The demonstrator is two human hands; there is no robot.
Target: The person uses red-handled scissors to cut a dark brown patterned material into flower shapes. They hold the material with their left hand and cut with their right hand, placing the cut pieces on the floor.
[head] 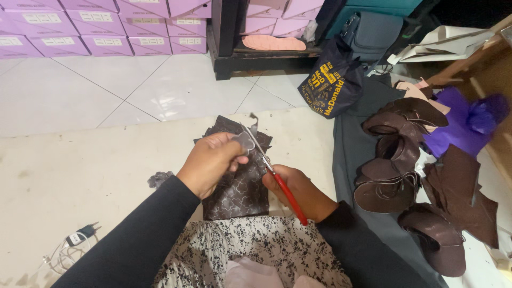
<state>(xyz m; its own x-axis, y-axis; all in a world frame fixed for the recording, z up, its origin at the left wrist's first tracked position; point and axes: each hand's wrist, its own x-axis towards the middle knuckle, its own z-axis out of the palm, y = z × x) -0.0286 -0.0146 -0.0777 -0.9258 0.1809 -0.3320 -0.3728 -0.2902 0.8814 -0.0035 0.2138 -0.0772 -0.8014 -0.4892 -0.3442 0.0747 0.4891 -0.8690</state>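
Note:
My left hand (pixel 210 162) pinches a small grey cut-out piece (pixel 244 142) of patterned material at its fingertips. My right hand (pixel 298 191) grips red-handled scissors (pixel 277 178), whose blades point up and left and meet the piece. Under both hands lies a stack of dark brown patterned sheets (pixel 240 186) on the cream mat (pixel 80 176). Both arms wear black sleeves.
A pile of brown curved shoe-upper pieces (pixel 394 165) lies on grey cloth to the right, with purple fabric (pixel 458 122) beyond. A dark printed bag (pixel 328 85) stands behind. Lilac boxes (pixel 80 32) line the far wall. A charger plug and cable (pixel 74 242) lie at lower left.

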